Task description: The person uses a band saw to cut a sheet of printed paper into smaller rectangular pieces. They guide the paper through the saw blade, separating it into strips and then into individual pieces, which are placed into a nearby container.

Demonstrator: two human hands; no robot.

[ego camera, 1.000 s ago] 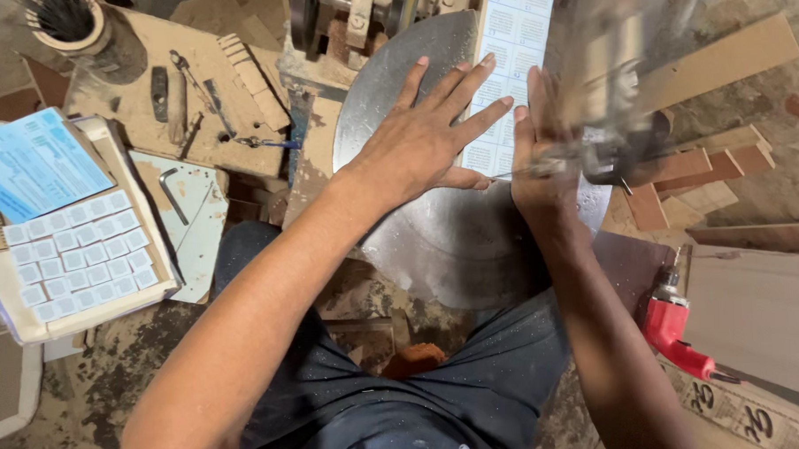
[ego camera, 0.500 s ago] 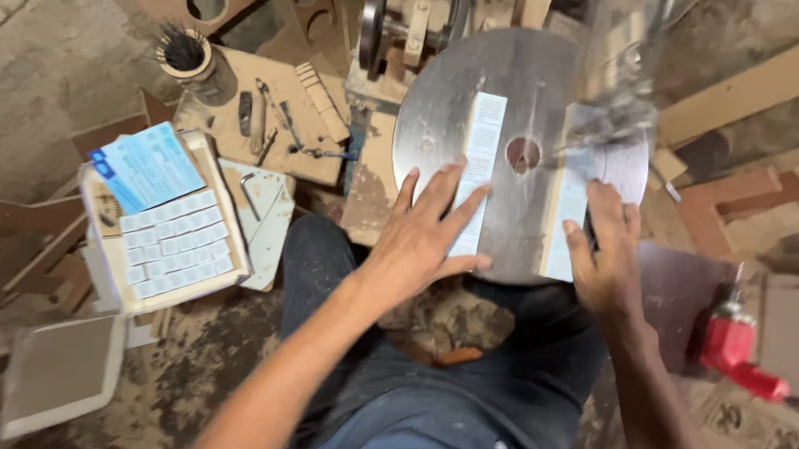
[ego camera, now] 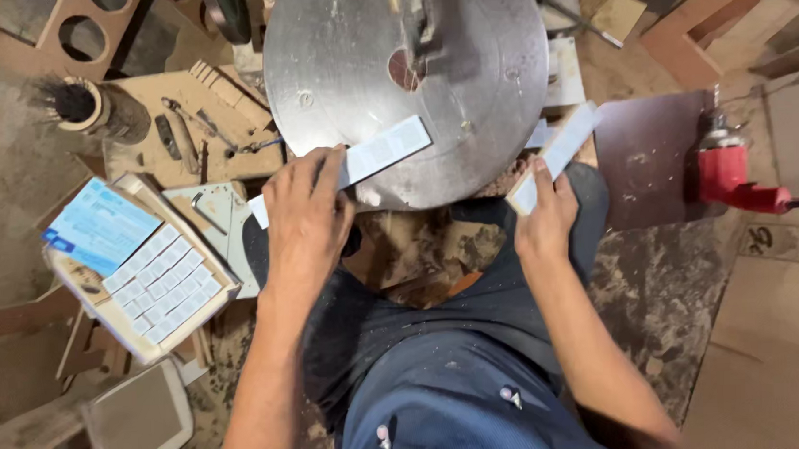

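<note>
Nearest you: dark blue work shirt [ego camera: 459, 399] and your lap, seen from above, since you sit tight against the machine.

Left hand [ego camera: 306, 214]: palm down, fingers closed loosely over the near end of a long, pale grey-white strip marked off in small rectangles [ego camera: 362, 162]. The strip lies slanted across the front edge of the round, bare-metal saw table [ego camera: 341, 76]; your hand covers its middle, and the far end juts up to the right onto the disc. Lying flat there, it has the metal under it.

Right hand [ego camera: 545, 215]: fingers wrapped round the lower end of a second pale strip of the same kind [ego camera: 556, 153]. You hold it off the table's right edge, tilted up and away, apart from the first.

Left of your knee: a shallow cardboard tray [ego camera: 138, 344] holding a sheet of small white rectangles [ego camera: 158, 282] and a light blue printed card [ego camera: 98, 226], within reach of the left hand.

Beyond that: a brown board [ego camera: 152, 118] bearing small hand tools, and a pot of dark bristles [ego camera: 76, 101].

Right side: a red power tool [ego camera: 734, 173] resting beside a dark brown panel [ego camera: 649, 158].

Farthest: the machine's blurred upright guide [ego camera: 424, 29] over the table's centre hole, with wooden offcuts [ego camera: 702, 28] behind.
</note>
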